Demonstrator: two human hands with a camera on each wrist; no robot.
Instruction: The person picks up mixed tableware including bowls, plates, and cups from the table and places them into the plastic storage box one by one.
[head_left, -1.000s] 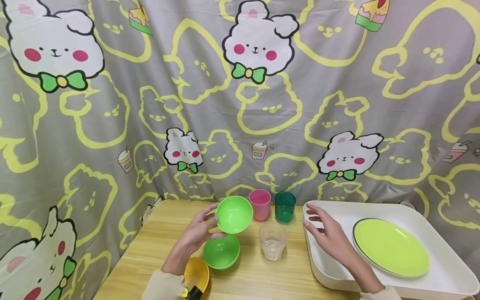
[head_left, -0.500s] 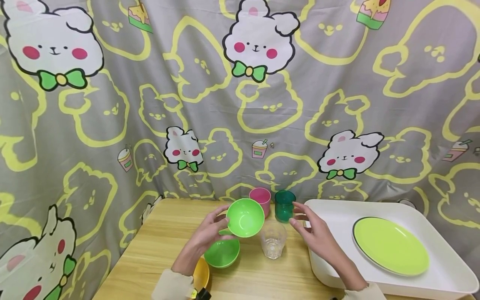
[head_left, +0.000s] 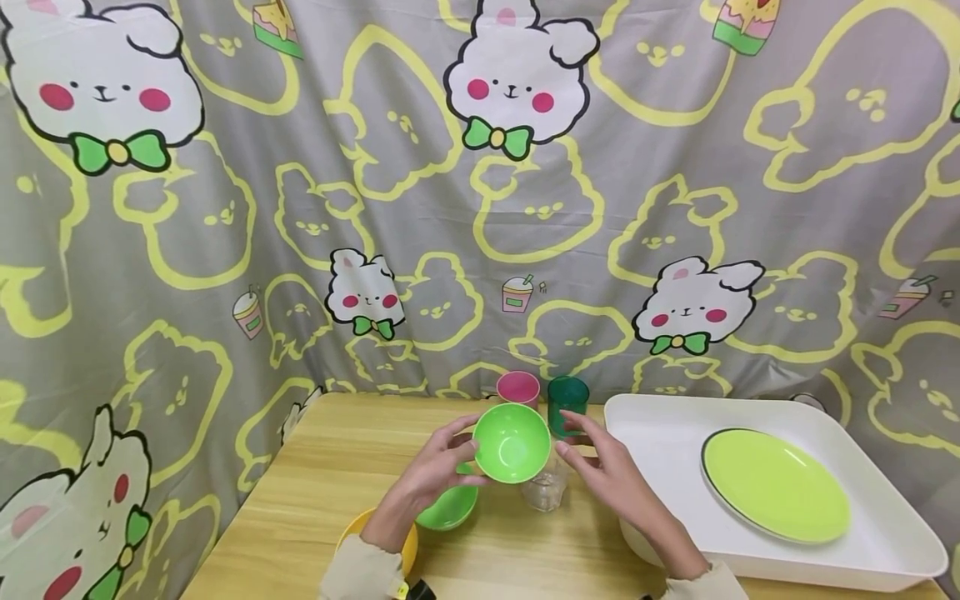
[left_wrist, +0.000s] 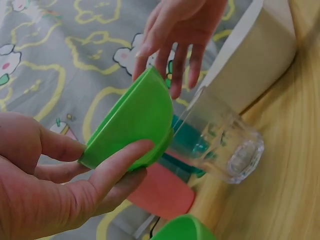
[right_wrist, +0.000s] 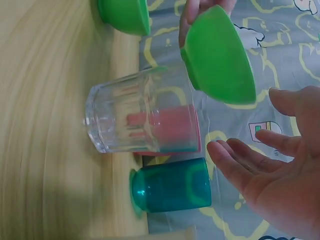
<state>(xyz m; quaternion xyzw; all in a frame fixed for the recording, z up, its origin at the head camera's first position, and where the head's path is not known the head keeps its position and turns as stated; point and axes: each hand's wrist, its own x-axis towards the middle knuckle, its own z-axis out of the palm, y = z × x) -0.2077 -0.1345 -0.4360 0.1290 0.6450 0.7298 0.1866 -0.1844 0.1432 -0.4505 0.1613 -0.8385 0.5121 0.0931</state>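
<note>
A bright green bowl [head_left: 512, 443] is held up off the table by my left hand [head_left: 438, 467], thumb at its rim and fingers along its underside. To its right, my right hand [head_left: 603, 467] hovers with fingers spread and bent slightly, holding nothing; in the right wrist view its fingertips are close to the rim of the bowl [right_wrist: 217, 57]. Below the held bowl stands a clear glass [left_wrist: 225, 137], partly covered by it in the head view. Behind are a pink cup [head_left: 517, 388] and a teal cup [head_left: 567, 400]. A second green bowl [head_left: 452, 507] sits on the table beneath my left hand.
An orange bowl [head_left: 360, 527] stands at the front left, partly behind my left sleeve. On the right is a white tray [head_left: 652, 417] with a lime-green plate [head_left: 776, 486] in it. A patterned curtain [head_left: 450, 192] hangs behind the wooden table [head_left: 292, 475].
My left hand has carried the held green bowl rightward, from above the other green bowl to in front of the glass. My right hand has moved left from the tray's edge toward it.
</note>
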